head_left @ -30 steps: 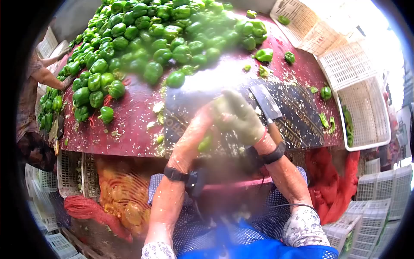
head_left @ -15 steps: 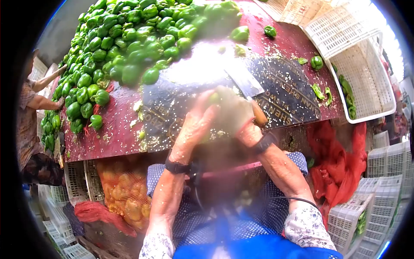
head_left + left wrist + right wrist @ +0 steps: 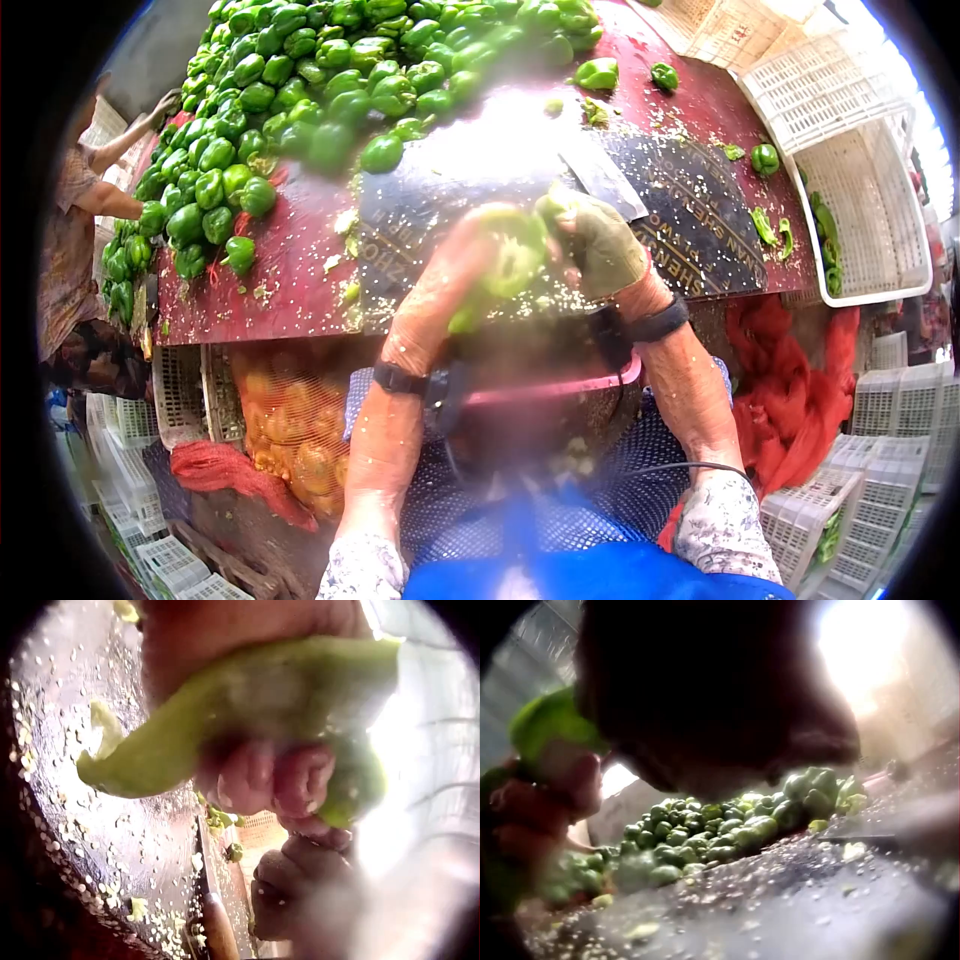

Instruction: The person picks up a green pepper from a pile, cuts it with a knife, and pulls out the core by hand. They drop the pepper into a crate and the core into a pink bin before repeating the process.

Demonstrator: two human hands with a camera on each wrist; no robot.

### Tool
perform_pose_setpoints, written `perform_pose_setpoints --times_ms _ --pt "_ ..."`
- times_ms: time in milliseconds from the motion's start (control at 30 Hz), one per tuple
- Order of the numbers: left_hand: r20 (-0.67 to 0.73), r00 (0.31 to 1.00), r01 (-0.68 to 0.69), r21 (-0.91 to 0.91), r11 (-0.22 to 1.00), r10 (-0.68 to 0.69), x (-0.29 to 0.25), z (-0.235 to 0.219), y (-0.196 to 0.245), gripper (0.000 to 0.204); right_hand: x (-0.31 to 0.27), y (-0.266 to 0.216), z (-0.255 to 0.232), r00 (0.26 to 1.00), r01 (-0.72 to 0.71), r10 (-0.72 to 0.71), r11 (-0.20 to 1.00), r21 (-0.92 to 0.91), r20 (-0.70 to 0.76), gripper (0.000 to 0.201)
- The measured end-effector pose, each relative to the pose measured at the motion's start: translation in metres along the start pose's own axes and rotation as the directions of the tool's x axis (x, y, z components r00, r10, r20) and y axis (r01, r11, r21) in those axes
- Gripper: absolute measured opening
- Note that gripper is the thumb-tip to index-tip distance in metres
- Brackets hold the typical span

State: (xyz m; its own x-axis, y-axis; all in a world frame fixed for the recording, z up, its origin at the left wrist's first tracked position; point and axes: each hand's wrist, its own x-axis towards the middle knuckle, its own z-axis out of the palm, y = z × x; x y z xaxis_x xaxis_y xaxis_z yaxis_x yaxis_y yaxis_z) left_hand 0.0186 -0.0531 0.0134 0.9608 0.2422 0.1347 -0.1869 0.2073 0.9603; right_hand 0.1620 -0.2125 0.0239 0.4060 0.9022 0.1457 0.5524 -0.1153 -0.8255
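In the head view my bare left hand (image 3: pixel 468 250) grips a green bell pepper (image 3: pixel 518 258), blurred, its pale inside showing. The left wrist view shows the fingers (image 3: pixel 304 776) curled round the torn, hollow pepper (image 3: pixel 142 761). My gloved right hand (image 3: pixel 605 245) is just right of it, fingers bent, with a yellow-green patch at the fingertips; I cannot tell whether they hold a piece. A cleaver (image 3: pixel 603 182) lies on the black board (image 3: pixel 680 200) beyond the right hand. Its wooden handle (image 3: pixel 219 930) shows in the left wrist view.
A big heap of green peppers (image 3: pixel 300 90) covers the table's far left. White crates (image 3: pixel 860 220) stand at the right edge. Below my hands sits a pink-rimmed tub (image 3: pixel 550 388). Another person (image 3: pixel 85 210) stands at the left. Seeds and scraps litter the red tabletop (image 3: pixel 270 300).
My hands were close together over the board. Now the right hand has drawn off to the right, and the pepper in the left hand shows its pale inside. The head view has shifted slightly.
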Motion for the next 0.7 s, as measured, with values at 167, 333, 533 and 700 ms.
perform_pose_setpoints --times_ms 167,333,533,700 --pt "-0.147 0.985 0.118 0.23 0.966 -0.086 0.001 -0.013 0.006 0.053 -0.001 0.002 -0.005 0.973 0.065 -0.154 0.9 -0.43 -0.175 0.037" --pt "-0.122 0.992 0.07 0.341 0.938 -0.029 0.004 -0.007 -0.011 0.05 0.0 -0.045 0.019 0.994 -0.07 0.029 0.906 -0.417 -0.102 0.021" --pt "-0.151 0.972 0.179 -0.018 0.984 -0.18 0.004 -0.005 -0.006 0.042 -0.003 -0.03 0.041 0.971 -0.082 0.125 0.974 0.211 -0.201 0.023" --pt "-0.202 0.963 0.119 -0.284 0.951 -0.181 0.005 0.002 0.007 0.042 -0.017 -0.054 0.032 0.935 0.032 -0.097 0.981 0.192 0.34 0.025"
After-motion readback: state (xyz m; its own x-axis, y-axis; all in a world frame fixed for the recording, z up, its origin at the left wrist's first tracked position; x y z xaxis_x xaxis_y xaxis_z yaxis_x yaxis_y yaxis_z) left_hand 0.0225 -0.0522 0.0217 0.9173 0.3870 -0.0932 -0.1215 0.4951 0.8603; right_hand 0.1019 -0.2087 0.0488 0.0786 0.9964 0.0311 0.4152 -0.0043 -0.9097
